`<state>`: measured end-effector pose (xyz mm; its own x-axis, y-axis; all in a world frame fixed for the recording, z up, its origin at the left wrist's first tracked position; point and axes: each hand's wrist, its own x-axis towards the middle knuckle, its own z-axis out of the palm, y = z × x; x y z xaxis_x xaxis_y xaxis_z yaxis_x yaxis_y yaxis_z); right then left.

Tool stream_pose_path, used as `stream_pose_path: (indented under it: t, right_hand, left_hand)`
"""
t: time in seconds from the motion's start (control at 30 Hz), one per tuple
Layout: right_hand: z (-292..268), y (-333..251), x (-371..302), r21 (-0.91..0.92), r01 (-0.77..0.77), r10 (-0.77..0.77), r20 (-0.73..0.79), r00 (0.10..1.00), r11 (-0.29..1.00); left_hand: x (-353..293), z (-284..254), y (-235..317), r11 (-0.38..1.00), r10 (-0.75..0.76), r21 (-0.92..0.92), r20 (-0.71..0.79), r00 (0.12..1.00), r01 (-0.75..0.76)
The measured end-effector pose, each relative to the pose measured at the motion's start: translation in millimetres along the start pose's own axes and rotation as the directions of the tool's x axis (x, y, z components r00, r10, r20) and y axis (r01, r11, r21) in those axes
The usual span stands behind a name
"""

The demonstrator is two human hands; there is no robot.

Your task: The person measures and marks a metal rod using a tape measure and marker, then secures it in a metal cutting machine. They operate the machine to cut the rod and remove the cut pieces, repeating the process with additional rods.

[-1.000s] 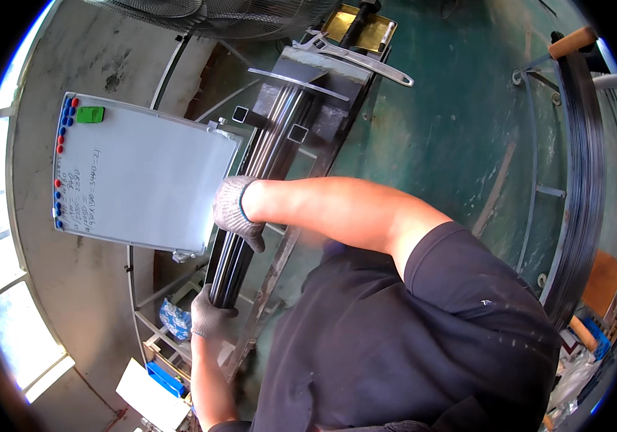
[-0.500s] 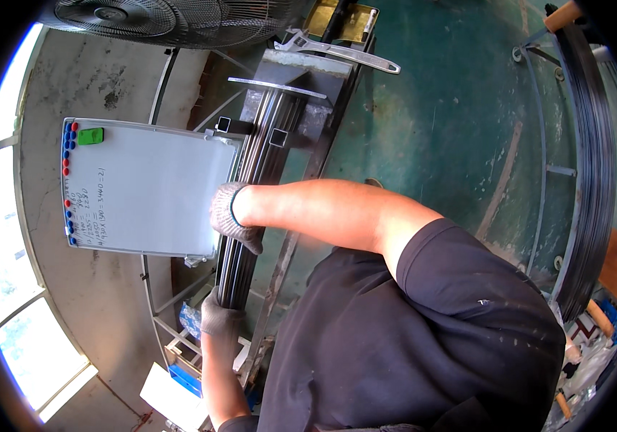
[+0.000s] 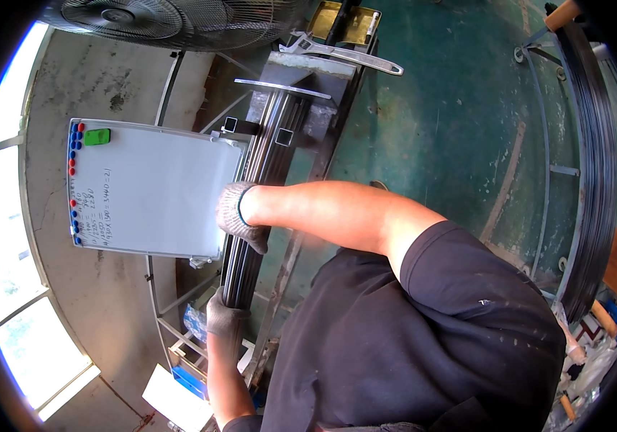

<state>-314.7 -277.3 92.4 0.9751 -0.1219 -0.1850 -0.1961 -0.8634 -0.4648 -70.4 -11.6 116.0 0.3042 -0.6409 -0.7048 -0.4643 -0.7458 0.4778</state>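
A bundle of long, dark metal bars (image 3: 242, 266) lies lengthwise on a narrow steel stand. Wrapped over the bundle about midway along is my right hand (image 3: 242, 216), in a grey knitted glove, fingers closed around its upper side. Nearer to me, my left hand (image 3: 226, 315), also gloved, grips the bundle close to its near end; its fingers are partly hidden. At the far end, the bars reach an upright flat metal plate (image 3: 283, 88). Short square-tube posts (image 3: 284, 137) stand on either side of the bundle.
An adjustable wrench (image 3: 344, 54) lies beyond the plate, beside a yellow tray (image 3: 362, 27) with a marker. To the left are a whiteboard (image 3: 164, 194) and a large fan (image 3: 135, 21). A rack of long dark bars (image 3: 596, 165) stands at right. Boxes (image 3: 189, 381) sit lower left.
The whole view has shifted slightly, moving the scene a little right and down. Both hands keep their hold on the bundle; I see no clear movement of the bars.
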Motion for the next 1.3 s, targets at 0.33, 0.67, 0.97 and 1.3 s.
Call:
stream_pose_path:
  t: [0.33,0.67,0.97,1.3]
  right_hand:
    - [5.3,0.9,3.7,0.016,-0.008,0.008,0.019,1.0,1.0]
    - [25.3,-21.6,-12.0,-0.119,-0.109,0.093,-0.127,0.987,0.987]
    - [23.3,-16.4,-14.4,-0.083,-0.085,0.072,-0.14,0.988,0.993]
    - [22.5,-15.5,-14.3,-0.057,-0.083,0.075,-0.131,0.989,0.995]
  left_hand:
    - [-6.9,10.6,13.0,0.998,0.004,0.057,-0.082,0.997,0.0]
    - [2.9,13.3,-27.2,0.894,0.197,0.442,-0.245,0.949,-0.071]
    - [3.3,10.8,-19.0,0.897,0.183,0.436,-0.216,0.959,-0.073]
    - [6.8,9.8,-25.1,0.904,0.193,0.42,-0.223,0.955,-0.085]
